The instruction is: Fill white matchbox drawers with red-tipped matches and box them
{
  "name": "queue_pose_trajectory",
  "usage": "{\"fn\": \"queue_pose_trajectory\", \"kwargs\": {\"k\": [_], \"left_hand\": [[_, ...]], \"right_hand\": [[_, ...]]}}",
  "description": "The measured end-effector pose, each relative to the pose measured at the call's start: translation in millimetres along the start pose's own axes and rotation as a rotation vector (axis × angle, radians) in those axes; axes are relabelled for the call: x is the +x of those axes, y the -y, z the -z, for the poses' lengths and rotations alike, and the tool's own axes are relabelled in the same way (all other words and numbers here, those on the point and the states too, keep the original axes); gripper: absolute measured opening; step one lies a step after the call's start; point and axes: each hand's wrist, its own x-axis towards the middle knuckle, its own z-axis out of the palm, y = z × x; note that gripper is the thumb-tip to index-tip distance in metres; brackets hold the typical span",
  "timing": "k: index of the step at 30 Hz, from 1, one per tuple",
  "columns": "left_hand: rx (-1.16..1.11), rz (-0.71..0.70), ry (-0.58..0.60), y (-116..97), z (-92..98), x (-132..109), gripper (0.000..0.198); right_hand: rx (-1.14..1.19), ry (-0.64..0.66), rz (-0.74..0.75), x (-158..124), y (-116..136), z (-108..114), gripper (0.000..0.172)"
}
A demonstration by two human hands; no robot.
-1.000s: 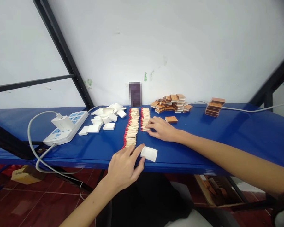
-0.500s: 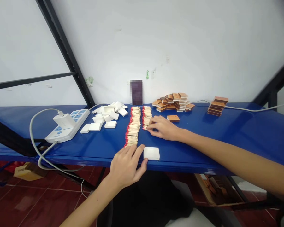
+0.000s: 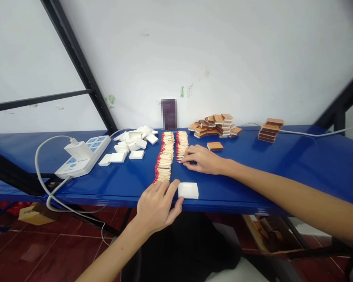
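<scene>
A person sat at a long blue table [image 3: 282,164] against a white wall, both bare forearms reaching forward.

The left hand [image 3: 157,203] lay open and flat at the near edge. Its forefinger and thumb touched the left side of a single white tray [image 3: 188,190] without closing round it. That tray lay flat near the table's front edge, and as far as I could see it held nothing.

The right hand [image 3: 201,159] rested further in, fingers curled onto the near end of the right row of matches [image 3: 181,144]. I could not tell whether it pinched any sticks.

Just beside that row ran the left row of matches [image 3: 164,156], which was longer and reached almost to the left hand. All the red heads in both rows pointed left.

A loose pile of white trays [image 3: 132,145] lay to the left of the rows. To the right, near the wall, were a heap of brown boxes [image 3: 214,127], a lone brown box [image 3: 215,146] just beyond the right hand, and a neat stack of brown boxes [image 3: 269,130] well apart from the rest. I could not see whether any brown box was filled.

By my judgement a good deal remained, with two full rows of sticks lying loose and many trays bare.

A white power strip [image 3: 82,156] with a grey cable sat at the far left.
</scene>
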Motion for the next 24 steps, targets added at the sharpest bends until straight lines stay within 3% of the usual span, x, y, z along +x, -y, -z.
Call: {"fn": "queue_pose_trajectory", "kwargs": {"k": [7, 24], "left_hand": [[0.021, 0.001, -0.012, 0.0, 0.3, 0.2, 0.032], [0.010, 0.011, -0.008, -0.7, -0.5, -2.3, 0.032]], "right_hand": [[-0.005, -0.007, -0.096, -0.8, 0.4, -1.0, 0.023], [-0.003, -0.026, -0.084, -0.4, 2.1, -0.3, 0.019]]}}
